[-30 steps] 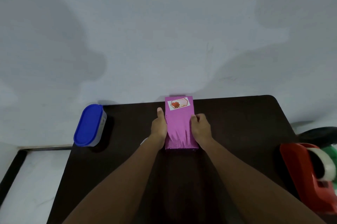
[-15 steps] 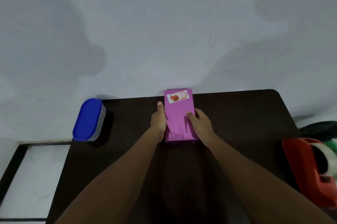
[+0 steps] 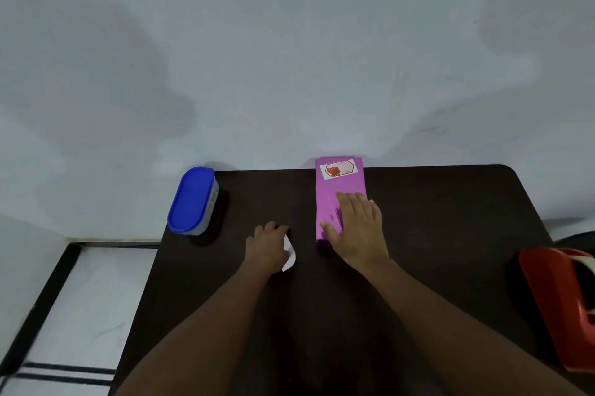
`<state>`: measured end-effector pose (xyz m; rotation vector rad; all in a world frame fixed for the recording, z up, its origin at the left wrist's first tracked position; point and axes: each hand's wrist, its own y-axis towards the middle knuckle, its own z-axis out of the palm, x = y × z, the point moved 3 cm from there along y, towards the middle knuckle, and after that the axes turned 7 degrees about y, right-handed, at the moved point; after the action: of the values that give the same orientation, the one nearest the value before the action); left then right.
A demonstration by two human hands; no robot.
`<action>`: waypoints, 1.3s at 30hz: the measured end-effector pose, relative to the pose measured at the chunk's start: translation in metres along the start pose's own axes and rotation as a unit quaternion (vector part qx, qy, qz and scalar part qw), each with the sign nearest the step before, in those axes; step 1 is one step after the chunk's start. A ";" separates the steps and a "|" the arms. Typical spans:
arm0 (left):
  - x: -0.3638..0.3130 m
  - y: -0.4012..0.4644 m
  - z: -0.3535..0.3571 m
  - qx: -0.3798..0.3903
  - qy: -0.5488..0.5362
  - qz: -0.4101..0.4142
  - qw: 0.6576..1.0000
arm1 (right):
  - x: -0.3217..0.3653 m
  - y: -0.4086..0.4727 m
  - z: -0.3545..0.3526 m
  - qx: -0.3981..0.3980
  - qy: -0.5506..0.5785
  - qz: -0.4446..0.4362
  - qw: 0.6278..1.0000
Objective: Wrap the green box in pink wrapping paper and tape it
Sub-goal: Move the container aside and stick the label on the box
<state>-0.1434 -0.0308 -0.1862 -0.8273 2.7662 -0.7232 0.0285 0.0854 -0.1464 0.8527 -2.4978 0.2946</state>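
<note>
The box, fully covered in pink wrapping paper (image 3: 335, 189), lies flat at the far edge of the dark table (image 3: 450, 218), with a white and red sticker label (image 3: 338, 169) at its far end. No green shows. My right hand (image 3: 357, 228) rests flat on the near half of the wrapped box, fingers straight. To the left of the box, my left hand (image 3: 267, 247) sits on the table with fingers curled round a small white scrap of paper (image 3: 289, 255).
A container with a blue lid (image 3: 192, 200) stands at the table's far left corner. A red tape dispenser (image 3: 560, 305) with a roll of tape sits at the right edge. White floor lies to the left of the table.
My left hand has left the box's side and moved left onto the table, where it grips a white scrap. My right hand has slid from the box's side onto its top.
</note>
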 end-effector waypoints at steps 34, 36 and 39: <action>-0.243 -0.026 -0.114 -0.196 -0.424 0.149 0.871 | -0.138 -0.035 -0.172 -0.195 -0.049 0.024 0.979; -0.282 -0.024 -0.119 -0.213 -0.377 0.147 0.889 | -0.176 -0.040 -0.197 -0.191 -0.044 0.021 0.980; -0.345 -0.029 -0.125 -0.244 -0.319 0.144 0.905 | -0.242 -0.054 -0.233 -0.192 -0.028 0.001 0.981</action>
<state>0.1216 0.1887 -0.0564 -0.5592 2.3736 0.2791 0.3157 0.2493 -0.0657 0.7060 -2.4877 -0.2102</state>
